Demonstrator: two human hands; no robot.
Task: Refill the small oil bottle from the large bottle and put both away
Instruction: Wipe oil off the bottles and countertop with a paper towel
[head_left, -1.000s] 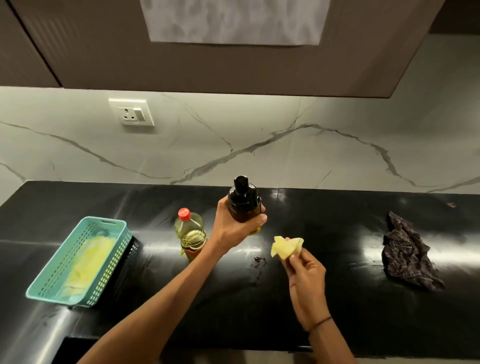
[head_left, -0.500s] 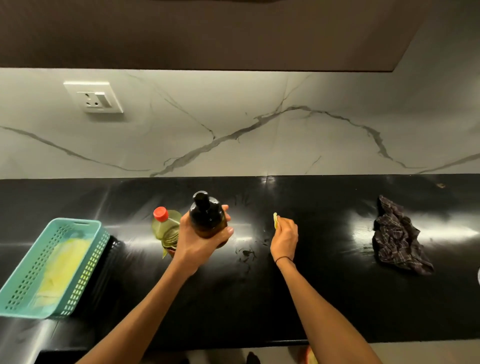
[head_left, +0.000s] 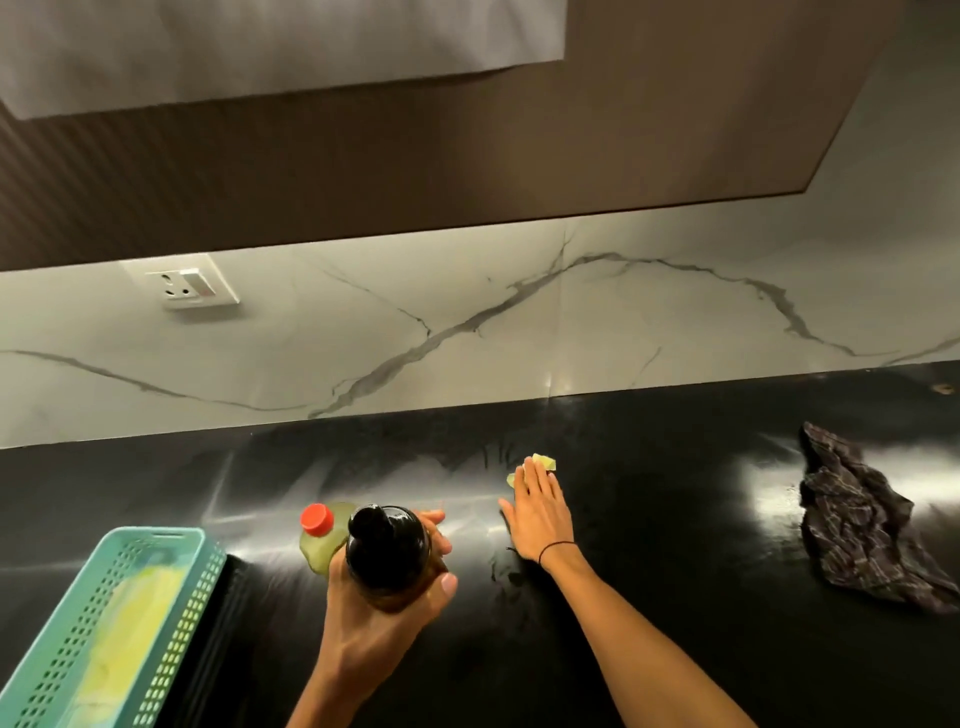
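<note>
A glossy black desk (head_left: 675, 649) runs below a white marble-veined wall with a socket (head_left: 182, 283) and a brown cabinet (head_left: 467, 171) overhead. No label can be read. The left hand (head_left: 384, 597) curls its fingers (head_left: 434, 519) round the small dark oil bottle (head_left: 387, 556), held above the desk; the large red-capped bottle (head_left: 322, 540) stands just behind them. The right hand (head_left: 540, 506) lies flat, fingers (head_left: 535, 475) straight and together, pressing a yellow wad (head_left: 543, 461). A teal basket (head_left: 104, 623) sits to the left, a dark cloth (head_left: 857, 525) to the right.

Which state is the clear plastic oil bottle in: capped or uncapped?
Capped: a red screw cap sits on the neck of the clear plastic oil bottle standing on the black counter.
</note>
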